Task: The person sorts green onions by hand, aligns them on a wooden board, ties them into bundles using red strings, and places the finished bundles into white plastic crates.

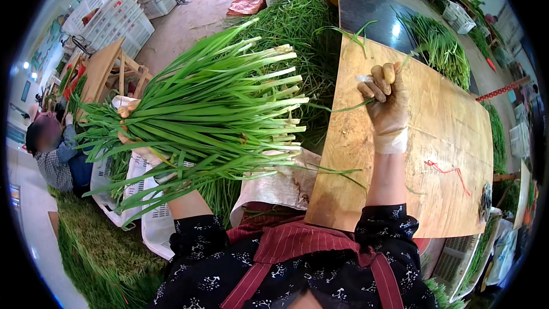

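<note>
My left hand [127,110], in a pale glove, is closed round a large bunch of green chives [229,100]. The bunch lies sideways above the crates on my left, white cut ends fanned to the right and leaf tips to the left. Leaves hide much of this hand. Over the wooden board [440,120] my right hand [386,97] is raised in a thin clear glove, its fingers curled in. A thin chive leaf shows at the fingertips, seemingly pinched there. A few loose leaves lie near the board's left edge.
A red string [449,176] lies on the board. Beyond it, another chive bunch [437,46] rests on a dark tabletop [372,14]. A chive heap [300,37] stands ahead, white crates [123,20] at the far left. People work at the left and far side.
</note>
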`<state>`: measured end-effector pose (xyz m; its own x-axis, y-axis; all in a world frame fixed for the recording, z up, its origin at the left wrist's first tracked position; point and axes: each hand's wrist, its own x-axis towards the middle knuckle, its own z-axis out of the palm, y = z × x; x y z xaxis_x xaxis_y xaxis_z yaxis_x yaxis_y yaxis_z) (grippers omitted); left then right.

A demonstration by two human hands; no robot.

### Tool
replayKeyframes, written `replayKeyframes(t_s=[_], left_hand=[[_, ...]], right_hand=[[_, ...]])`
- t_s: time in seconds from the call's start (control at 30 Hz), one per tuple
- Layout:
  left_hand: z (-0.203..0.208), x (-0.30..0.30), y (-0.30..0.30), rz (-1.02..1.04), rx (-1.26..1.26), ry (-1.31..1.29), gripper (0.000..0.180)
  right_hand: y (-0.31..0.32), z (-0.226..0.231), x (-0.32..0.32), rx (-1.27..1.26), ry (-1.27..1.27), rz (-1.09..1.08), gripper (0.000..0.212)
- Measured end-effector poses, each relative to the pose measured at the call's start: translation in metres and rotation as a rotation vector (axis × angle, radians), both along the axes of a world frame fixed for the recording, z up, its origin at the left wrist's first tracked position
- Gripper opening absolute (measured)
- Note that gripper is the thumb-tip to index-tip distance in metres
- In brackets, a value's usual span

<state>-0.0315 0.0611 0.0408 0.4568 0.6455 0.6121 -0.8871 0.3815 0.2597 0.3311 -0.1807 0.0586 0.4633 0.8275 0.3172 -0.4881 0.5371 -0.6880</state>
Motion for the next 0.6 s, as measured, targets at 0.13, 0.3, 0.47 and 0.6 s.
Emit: replayKeyframes(t_s=[0.13, 0.3, 0.47, 0.6], left_hand=[[0.009, 0.007, -0.019, -0.004, -0.019, -0.054, 0.017], [0.007, 0.012, -0.018, 0.122, 0.102, -0.007, 0.017], [0.004, 0.007, -0.008, 0.087, 0.175, -0.092, 0.017], [0.009, 0.0, -0.001, 0.061, 0.219, -0.182, 0.017]], right_hand=[[0.022, -0.006, -0.018, -0.368, -0.762, 0.223, 0.054], [0.034, 0.011, -0.062, -0.162, -0.313, 0.894, 0.073], [0.021, 0.012, -0.082, -0.26, -0.503, 0.815, 0.06], [0.008, 0.027, -0.096, -0.426, -0.609, 0.721, 0.051]])
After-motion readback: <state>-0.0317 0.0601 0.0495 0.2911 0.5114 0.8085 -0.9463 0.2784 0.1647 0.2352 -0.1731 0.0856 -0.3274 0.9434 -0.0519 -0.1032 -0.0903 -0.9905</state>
